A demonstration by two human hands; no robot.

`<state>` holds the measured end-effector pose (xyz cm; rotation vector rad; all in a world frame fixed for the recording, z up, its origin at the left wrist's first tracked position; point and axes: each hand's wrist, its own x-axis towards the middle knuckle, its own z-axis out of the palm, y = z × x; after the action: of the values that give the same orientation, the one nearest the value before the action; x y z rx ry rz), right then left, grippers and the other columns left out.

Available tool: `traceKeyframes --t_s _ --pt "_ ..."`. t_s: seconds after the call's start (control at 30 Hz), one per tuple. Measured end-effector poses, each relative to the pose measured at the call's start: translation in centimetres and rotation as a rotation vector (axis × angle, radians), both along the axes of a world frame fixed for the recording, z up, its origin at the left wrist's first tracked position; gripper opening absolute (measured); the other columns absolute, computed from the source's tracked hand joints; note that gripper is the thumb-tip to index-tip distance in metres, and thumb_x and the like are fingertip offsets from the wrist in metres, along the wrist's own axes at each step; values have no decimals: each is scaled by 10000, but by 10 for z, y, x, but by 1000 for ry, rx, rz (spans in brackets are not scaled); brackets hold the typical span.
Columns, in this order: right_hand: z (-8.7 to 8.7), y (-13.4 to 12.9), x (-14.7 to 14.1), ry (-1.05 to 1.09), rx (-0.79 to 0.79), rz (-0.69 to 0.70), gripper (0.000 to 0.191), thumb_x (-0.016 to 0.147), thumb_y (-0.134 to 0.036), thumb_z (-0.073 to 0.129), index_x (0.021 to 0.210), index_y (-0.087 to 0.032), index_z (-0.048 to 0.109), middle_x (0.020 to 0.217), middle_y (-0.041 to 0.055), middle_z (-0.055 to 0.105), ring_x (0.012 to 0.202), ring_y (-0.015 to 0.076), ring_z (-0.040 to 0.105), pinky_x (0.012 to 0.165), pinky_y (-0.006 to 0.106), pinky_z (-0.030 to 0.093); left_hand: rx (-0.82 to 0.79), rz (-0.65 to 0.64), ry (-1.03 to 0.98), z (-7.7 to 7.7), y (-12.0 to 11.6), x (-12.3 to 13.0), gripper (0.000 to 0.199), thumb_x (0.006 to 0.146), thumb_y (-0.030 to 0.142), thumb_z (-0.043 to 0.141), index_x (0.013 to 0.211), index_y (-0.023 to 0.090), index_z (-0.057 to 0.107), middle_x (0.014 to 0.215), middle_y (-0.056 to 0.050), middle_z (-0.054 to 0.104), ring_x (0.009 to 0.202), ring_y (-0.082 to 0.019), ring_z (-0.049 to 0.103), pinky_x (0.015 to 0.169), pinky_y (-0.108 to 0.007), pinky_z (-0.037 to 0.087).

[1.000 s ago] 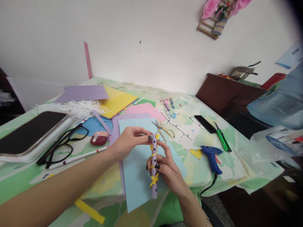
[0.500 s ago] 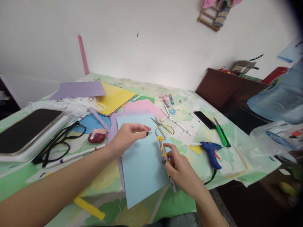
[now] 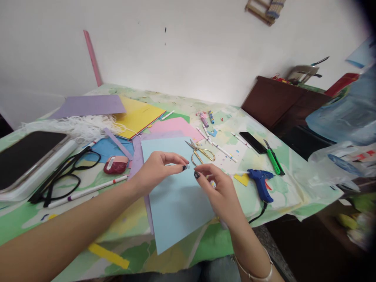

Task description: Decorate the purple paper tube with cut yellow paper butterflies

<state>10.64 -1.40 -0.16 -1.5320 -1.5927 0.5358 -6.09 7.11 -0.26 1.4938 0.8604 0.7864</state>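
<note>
Over the light blue sheet [image 3: 179,211], my left hand [image 3: 158,170] is closed in a pinch with a tiny pale blue piece [image 3: 188,166] at its fingertips; its exact kind is too small to tell. Just right of it, my right hand [image 3: 219,188] holds thumb and forefinger close together, and whatever may be between them is hidden. Beneath the right hand lies a purple paper roll [image 3: 223,223], mostly covered by hand and wrist. Gold-handled scissors [image 3: 199,151] lie with blades apart just beyond the fingertips.
Right of the sheet are a blue glue gun [image 3: 260,182], a green utility knife [image 3: 273,158] and a black phone [image 3: 253,142]. Several white pens [image 3: 225,152] lie beyond the scissors. Glasses [image 3: 66,172], a red case [image 3: 116,164] and a tablet [image 3: 28,156] sit at left.
My right hand has let go of the purple roll with yellow bows and moved up and left to my left fingertips. The left hand keeps its pinch. The view has shifted slightly.
</note>
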Motion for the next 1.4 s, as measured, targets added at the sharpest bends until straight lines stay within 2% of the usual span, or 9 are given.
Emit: traceKeyframes --t_s 0.3,0.43,0.57,0.73,0.87,0.97,1.1,1.3,1.4 --pt "-3 11 -14 259 -12 4 44 807 -193 567 808 -188 611 774 -6 638 724 129 573 640 260 421 -37 -112 -36 -2 -5 1 90 713 263 683 711 174 700 917 -31 697 871 -179 614 790 -276 447" --pt "-5 11 -10 443 -91 15 55 800 -233 606 788 -186 634 761 -3 655 716 121 580 640 243 425 -41 -110 1 -1 -7 2 66 716 214 643 735 179 696 876 -18 697 840 -161 609 752 -250 449" --pt "-6 10 -5 595 -153 -8 52 776 -230 647 782 -190 679 739 -3 679 696 104 583 648 220 430 -33 -83 -13 1 -7 3 133 712 137 533 689 180 657 768 7 671 746 -133 593 718 -237 456" --pt "-7 7 -5 634 -152 -40 57 766 -232 660 759 -200 707 713 2 703 677 108 582 630 221 431 75 -103 -32 3 -10 2 202 715 108 441 631 186 608 622 13 606 680 -143 568 696 -249 446" --pt "-7 5 -7 666 -134 -68 59 748 -232 673 757 -199 720 706 13 699 671 130 591 635 251 446 154 -133 18 4 -14 2 263 797 157 403 616 183 592 639 -8 599 698 -159 558 717 -269 436" --pt "-9 4 -8 744 -92 -86 61 752 -235 677 768 -205 727 691 8 674 682 135 588 670 265 457 168 -127 32 1 -17 4 224 846 272 479 674 177 587 680 -7 593 701 -154 556 678 -264 444" --pt "-13 3 -14 853 -35 -98 60 749 -267 705 781 -232 741 706 -3 660 669 115 545 659 254 441 163 -66 -5 -2 -18 7 112 762 269 660 760 171 606 756 -3 624 735 -147 594 669 -245 471" --pt "-18 3 -30 950 -12 -141 71 749 -278 715 800 -247 753 781 7 694 679 109 538 616 242 424 15 -6 -65 -3 -18 8 147 748 325 699 809 194 727 804 -23 730 750 -177 651 664 -257 493" --pt "-18 4 -36 937 25 -168 72 754 -272 706 805 -256 754 791 4 699 698 124 564 650 268 454 -43 11 -87 -4 -18 8 150 725 315 726 827 210 759 843 -24 751 804 -193 660 724 -271 494"
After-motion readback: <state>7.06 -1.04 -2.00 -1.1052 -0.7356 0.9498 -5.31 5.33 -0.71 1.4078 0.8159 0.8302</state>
